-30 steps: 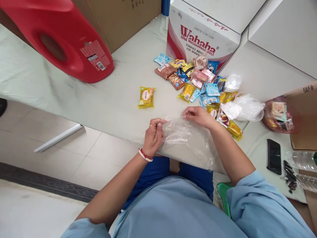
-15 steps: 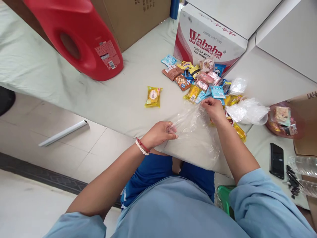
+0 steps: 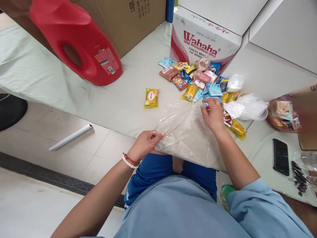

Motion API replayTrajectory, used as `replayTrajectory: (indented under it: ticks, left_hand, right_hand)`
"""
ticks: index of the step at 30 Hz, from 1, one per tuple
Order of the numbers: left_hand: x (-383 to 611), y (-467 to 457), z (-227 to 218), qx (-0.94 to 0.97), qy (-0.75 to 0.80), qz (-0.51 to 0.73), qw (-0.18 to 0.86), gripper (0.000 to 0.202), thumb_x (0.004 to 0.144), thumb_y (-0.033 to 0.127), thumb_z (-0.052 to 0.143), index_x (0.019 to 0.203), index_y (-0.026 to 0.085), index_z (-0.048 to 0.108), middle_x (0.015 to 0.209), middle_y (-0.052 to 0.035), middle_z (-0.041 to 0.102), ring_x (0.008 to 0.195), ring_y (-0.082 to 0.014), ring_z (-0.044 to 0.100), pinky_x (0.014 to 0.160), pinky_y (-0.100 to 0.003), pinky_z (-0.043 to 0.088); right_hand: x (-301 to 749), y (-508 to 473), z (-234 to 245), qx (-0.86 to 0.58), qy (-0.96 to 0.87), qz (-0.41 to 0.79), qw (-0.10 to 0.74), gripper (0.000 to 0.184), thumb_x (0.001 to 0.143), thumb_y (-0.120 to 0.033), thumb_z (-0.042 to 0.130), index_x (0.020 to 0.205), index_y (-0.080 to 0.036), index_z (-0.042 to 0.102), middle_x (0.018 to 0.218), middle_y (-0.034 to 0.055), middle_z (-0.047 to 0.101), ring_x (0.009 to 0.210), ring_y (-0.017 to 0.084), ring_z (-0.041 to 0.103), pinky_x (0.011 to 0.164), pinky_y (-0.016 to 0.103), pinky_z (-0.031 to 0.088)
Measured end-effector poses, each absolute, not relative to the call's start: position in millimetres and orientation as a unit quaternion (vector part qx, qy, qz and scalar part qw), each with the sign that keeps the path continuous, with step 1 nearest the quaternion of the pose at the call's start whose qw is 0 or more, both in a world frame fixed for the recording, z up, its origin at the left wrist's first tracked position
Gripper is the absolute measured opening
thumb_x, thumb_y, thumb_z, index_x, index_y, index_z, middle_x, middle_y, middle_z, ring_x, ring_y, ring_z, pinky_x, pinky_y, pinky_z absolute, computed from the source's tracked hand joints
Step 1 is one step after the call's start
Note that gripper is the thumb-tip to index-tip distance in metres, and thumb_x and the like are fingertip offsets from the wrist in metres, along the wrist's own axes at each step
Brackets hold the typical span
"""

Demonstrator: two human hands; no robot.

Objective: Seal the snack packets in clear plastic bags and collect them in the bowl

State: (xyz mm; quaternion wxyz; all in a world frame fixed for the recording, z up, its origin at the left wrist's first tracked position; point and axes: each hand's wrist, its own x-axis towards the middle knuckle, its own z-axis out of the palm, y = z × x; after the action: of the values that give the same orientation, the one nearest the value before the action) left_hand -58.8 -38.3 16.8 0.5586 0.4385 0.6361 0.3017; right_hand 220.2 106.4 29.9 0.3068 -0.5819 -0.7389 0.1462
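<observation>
Bag: clear, thin plastic, spread between the two hands over the desk, its lower part near the front edge.
Left hand: thumb and fingers pinching the film at the bag's left side.
Right hand: fingers curled by the bag's far right corner, beside the snack pile; we cannot tell whether they grip film.
Slipping film: we judge that a loose right-hand hold could let that corner drop, folding the bag.
Snagging: a sideways pull could, we think, catch the nearest packets, the pile lying so close.
Sliding: slack plastic near the front edge might slip over it.
Bag's long axis: seemingly slanted, far left to near right, though creases blur the outline.
Bag's mouth: its direction we cannot make out.
</observation>
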Motion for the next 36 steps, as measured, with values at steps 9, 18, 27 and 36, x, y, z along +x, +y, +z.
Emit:
replayTrajectory:
  ticks: [9,18,27,36]
  left_hand:
    - [-66,-55,17,0.548,0.76,0.223,0.271,0.061,0.079,0.042,0.076,0.131,0.02,0.052,0.075,0.0031,0.057,0.068,-0.023,0.062,0.062,-0.031,0.045]
    - [-34,-48,43,0.658,0.708,0.254,-0.027,0.042,0.09,0.014,0.057,0.131,0.021,0.062,0.124,-0.0169,0.062,0.119,-0.0359,0.056,0.093,-0.048,0.046]
    - [-70,4,18,0.798,0.59,0.032,0.122,0.025,0.084,0.005,0.05,0.083,0.021,0.07,0.099,-0.0111,0.071,0.102,-0.029,0.065,0.091,-0.046,0.046]
    - [-67,2,49,0.767,0.633,0.1,0.031,0.016,0.088,0.018,0.058,0.091,0.017,0.074,0.106,-0.0165,0.066,0.104,-0.0349,0.057,0.091,-0.051,0.053]
  right_hand:
    - [180,-38,14,-0.321,-0.906,0.251,0.115,0.05,0.1,-0.031,0.06,0.15,-0.027,0.057,0.162,0.0126,0.047,0.147,0.032,0.044,0.12,0.055,0.042]
    - [183,-25,-10,-0.336,-0.904,0.242,0.106,0.059,0.095,-0.032,0.071,0.151,-0.023,0.057,0.169,0.0149,0.036,0.156,0.035,0.034,0.124,0.058,0.038]
    - [203,-16,-15,-0.367,-0.885,0.242,0.153,0.046,0.101,-0.035,0.061,0.145,-0.018,0.062,0.164,0.0203,0.042,0.153,0.035,0.038,0.122,0.06,0.039]
    - [196,-22,-18,-0.404,-0.879,0.218,0.134,0.053,0.098,-0.036,0.067,0.147,-0.018,0.061,0.165,0.0173,0.043,0.155,0.035,0.034,0.125,0.056,0.036]
